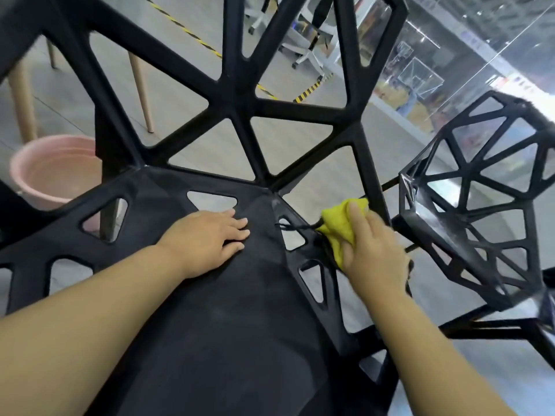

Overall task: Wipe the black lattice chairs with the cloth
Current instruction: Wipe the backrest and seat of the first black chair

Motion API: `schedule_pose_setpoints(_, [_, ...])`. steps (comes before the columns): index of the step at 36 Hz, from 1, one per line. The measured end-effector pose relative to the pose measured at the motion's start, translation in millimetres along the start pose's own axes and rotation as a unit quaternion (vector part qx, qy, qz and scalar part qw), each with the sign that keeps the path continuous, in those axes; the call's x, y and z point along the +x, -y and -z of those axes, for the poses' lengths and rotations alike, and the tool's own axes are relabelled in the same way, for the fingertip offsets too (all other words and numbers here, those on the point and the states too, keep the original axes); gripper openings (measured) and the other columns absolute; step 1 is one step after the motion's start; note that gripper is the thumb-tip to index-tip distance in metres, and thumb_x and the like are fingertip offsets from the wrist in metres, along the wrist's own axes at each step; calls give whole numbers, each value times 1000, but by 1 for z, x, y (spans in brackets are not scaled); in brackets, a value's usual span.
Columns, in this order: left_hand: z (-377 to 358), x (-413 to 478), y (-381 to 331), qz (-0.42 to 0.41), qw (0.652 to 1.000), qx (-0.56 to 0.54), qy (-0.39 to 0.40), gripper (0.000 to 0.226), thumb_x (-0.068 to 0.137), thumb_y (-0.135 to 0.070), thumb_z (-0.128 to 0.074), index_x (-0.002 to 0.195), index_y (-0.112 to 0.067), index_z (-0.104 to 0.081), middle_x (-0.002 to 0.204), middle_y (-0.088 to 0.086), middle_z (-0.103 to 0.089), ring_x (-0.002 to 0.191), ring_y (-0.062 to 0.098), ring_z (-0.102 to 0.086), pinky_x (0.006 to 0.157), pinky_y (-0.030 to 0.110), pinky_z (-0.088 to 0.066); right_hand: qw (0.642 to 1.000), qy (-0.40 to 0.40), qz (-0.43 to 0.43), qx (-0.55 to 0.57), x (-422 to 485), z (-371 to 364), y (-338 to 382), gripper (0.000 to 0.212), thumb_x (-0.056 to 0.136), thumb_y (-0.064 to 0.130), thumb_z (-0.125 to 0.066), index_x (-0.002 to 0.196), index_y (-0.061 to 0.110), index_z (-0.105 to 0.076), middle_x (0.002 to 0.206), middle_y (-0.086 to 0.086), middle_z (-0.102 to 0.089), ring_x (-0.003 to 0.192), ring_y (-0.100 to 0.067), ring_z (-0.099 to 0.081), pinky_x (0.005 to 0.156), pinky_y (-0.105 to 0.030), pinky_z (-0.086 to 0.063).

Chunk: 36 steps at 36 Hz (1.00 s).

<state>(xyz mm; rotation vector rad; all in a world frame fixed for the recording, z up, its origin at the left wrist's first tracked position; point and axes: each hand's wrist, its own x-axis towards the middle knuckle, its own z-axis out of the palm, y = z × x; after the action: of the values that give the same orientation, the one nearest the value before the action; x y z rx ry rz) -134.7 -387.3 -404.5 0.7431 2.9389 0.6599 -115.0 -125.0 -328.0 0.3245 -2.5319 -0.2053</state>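
A black lattice chair (228,310) fills most of the view, its seat below me and its open-work back rising at the top. My left hand (207,238) lies flat on the middle of the seat, fingers straight. My right hand (372,250) grips a bunched yellow cloth (339,226) and presses it on the seat's right rear edge, near a triangular hole. A second black lattice chair (480,187) stands close on the right.
A pink basin (51,172) sits on the grey floor at the left, behind the chair. Wooden table legs (139,82) stand beyond it. Yellow-black floor tape (186,28), white office chair bases (306,52) and a glass partition (450,55) lie farther back.
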Motion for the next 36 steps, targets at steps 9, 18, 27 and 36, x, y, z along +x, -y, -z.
schedule_pose_setpoints(9, [2, -9, -23, 38, 992, 86, 78, 56, 99, -49, -24, 148, -22, -21, 157, -8, -8, 144, 16, -6, 116, 34, -9, 983, 172, -35, 57, -29, -7, 55, 52, 73, 32, -73, 117, 7, -60, 86, -13, -65, 65, -37, -61, 49, -37, -48])
schedule_pose_setpoints(18, [-11, -22, -36, 90, 992, 66, 65, 65, 97, -55, -18, 150, -21, -5, 158, -3, 3, 145, 17, 4, 118, 34, 0, 992, 113, -5, -64, -24, 24, 10, 55, 56, 16, -77, 110, 16, -66, 84, -12, -59, 54, -32, -54, 39, -29, -38])
schedule_pose_setpoints(27, [-14, -26, -38, 85, 995, 51, 17, 47, 102, -34, -21, 145, -16, -25, 158, -1, -7, 145, 19, -3, 116, 32, -5, 978, 198, -65, 3, -30, -4, 69, 44, 73, 22, -71, 116, 19, -60, 97, -14, -58, 72, -36, -59, 51, -32, -31])
schedule_pose_setpoints(36, [-16, -27, -41, 88, 991, 99, 2, 46, 102, -32, -25, 144, -14, -29, 155, 2, -19, 142, 23, -15, 115, 32, -16, 944, 328, 13, 38, -35, 29, 51, 45, 91, 44, -51, 135, 34, -45, 123, -1, -49, 112, -27, -52, 83, -34, -45])
